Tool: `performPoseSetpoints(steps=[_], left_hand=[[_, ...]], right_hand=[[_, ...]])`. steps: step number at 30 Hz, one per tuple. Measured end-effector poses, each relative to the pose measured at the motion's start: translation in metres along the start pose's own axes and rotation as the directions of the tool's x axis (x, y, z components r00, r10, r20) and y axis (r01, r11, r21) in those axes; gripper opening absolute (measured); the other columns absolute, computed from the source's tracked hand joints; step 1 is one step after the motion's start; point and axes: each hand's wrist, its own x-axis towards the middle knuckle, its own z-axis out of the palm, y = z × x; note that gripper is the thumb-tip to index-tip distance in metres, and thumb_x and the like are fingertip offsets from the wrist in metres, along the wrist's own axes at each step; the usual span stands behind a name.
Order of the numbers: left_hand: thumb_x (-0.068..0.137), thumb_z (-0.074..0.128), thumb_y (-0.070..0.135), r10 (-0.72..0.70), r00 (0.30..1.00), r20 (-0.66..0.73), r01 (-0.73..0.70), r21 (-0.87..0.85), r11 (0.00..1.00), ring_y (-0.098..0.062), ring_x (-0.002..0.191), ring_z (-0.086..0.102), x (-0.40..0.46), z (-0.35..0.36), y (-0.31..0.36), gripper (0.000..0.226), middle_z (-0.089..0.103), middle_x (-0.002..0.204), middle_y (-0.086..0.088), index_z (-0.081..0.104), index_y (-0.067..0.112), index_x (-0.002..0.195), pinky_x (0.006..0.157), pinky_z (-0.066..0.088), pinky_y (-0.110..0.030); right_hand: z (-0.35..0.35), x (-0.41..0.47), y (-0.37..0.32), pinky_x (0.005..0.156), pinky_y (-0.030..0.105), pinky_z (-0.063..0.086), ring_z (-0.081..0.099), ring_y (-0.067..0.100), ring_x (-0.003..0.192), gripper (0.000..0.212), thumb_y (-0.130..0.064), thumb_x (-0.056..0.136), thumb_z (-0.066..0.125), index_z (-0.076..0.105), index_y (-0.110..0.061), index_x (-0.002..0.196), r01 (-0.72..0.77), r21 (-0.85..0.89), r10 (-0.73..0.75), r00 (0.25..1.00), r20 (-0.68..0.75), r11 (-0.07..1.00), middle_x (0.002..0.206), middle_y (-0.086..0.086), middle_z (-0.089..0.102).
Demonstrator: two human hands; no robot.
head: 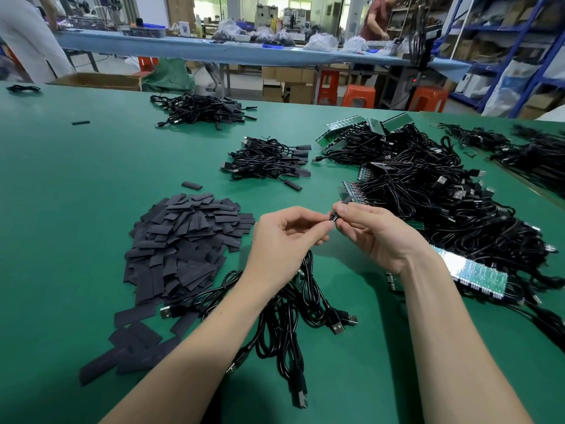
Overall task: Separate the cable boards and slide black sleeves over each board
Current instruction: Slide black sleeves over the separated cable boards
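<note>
Two hands meet above the green table (76, 185), both pinching one small dark piece (333, 216) between them. The left hand (287, 237) has its fingers curled, thumb and forefinger closed on the near end; the right hand (370, 231) grips the far end the same way. The piece is too small and too covered to tell whether it is a bare board or a sleeve already partway on. My guess is that the sleeving step is in hand: one board, freed from its strip, going into a black tube. The next move would call for the tube's mouth held open and the board kept straight, so it slides and does not snag.

Cables (287, 313) trail from under the hands toward the near edge, USB plugs (342, 322) fanned out at the ends. The sleeves (186, 240) lie heaped just left of the hands, with strays scattered toward the near corner. To the right is a big tangle (443, 209) of black cable with unseparated board strips in it, one strip (474, 270) beside the right forearm. Finished bundles (269, 160) sit farther back, and another heap (201, 110) beyond that.

That tangle is the likeliest hindrance; pulling the next strip free could drag its neighbours along. Other people work at a far bench (214, 50).
</note>
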Motion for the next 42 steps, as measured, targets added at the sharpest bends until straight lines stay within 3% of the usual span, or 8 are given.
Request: performPoseSetpoints(steps=[8, 16, 25, 32, 35, 42], left_hand=[[0.082, 0.083, 0.010, 0.013, 1.000, 0.003, -0.013, -0.014, 1.000, -0.018, 0.070, 0.074, 0.000, 0.001, -0.002, 0.008, 0.077, 0.075, -0.006, 0.081, 0.016, 0.086, 0.071, 0.056, -0.022], [0.080, 0.083, 0.005, 0.014, 1.000, 0.018, -0.014, -0.024, 1.000, -0.021, 0.070, 0.074, -0.002, 0.002, 0.001, 0.010, 0.078, 0.078, -0.008, 0.081, 0.006, 0.090, 0.071, 0.057, -0.023], [0.080, 0.082, 0.002, 0.019, 0.999, 0.046, -0.016, -0.062, 0.998, -0.021, 0.069, 0.074, -0.003, 0.003, 0.002, 0.010, 0.078, 0.081, -0.009, 0.080, 0.006, 0.089, 0.070, 0.057, -0.024], [0.083, 0.080, 0.001, 0.022, 0.999, 0.043, -0.018, -0.082, 0.996, -0.017, 0.067, 0.073, -0.001, 0.004, 0.001, 0.012, 0.076, 0.073, -0.008, 0.080, 0.013, 0.085, 0.069, 0.056, -0.020], [0.082, 0.079, 0.000, 0.027, 0.999, 0.040, -0.023, -0.085, 0.996, -0.016, 0.067, 0.073, -0.001, 0.004, 0.001, 0.014, 0.076, 0.073, -0.007, 0.080, 0.014, 0.085, 0.069, 0.056, -0.019], [0.082, 0.080, 0.000, 0.043, 0.998, 0.040, -0.040, -0.076, 0.996, -0.016, 0.068, 0.072, -0.001, 0.003, 0.002, 0.014, 0.076, 0.073, -0.008, 0.080, 0.014, 0.085, 0.071, 0.056, -0.021]], right_hand=[[-0.001, -0.001, 0.000, 0.061, 0.009, 0.054, 0.072, 0.006, 0.068, 0.008, -0.009, 0.076, 0.075, 0.079, -0.006, 0.082, -0.014, 0.003, 0.014, 1.000, 0.023, 1.000, 0.081, 0.006, 0.075], [-0.003, -0.006, -0.002, 0.060, 0.008, 0.053, 0.071, 0.004, 0.066, 0.008, -0.011, 0.077, 0.073, 0.081, -0.011, 0.079, -0.020, -0.029, 0.022, 0.997, 0.071, 0.999, 0.080, 0.004, 0.075], [-0.007, -0.009, -0.004, 0.062, 0.009, 0.054, 0.071, 0.004, 0.068, 0.010, -0.015, 0.073, 0.076, 0.082, -0.013, 0.082, -0.012, -0.046, 0.017, 0.994, 0.106, 0.999, 0.088, 0.006, 0.077], [-0.013, -0.011, -0.004, 0.072, 0.017, 0.057, 0.073, 0.010, 0.077, 0.017, -0.014, 0.079, 0.073, 0.081, -0.016, 0.094, 0.142, -0.010, -0.140, 0.986, 0.089, 0.990, 0.100, 0.008, 0.077], [-0.009, -0.009, -0.002, 0.074, 0.016, 0.056, 0.074, 0.011, 0.085, 0.016, -0.016, 0.081, 0.071, 0.082, -0.017, 0.093, 0.138, -0.035, -0.135, 0.986, 0.094, 0.990, 0.099, 0.006, 0.077], [-0.006, -0.007, 0.000, 0.072, 0.015, 0.057, 0.074, 0.011, 0.085, 0.012, -0.015, 0.079, 0.073, 0.081, -0.014, 0.087, 0.128, -0.022, -0.126, 0.989, 0.079, 0.992, 0.097, 0.009, 0.077]])
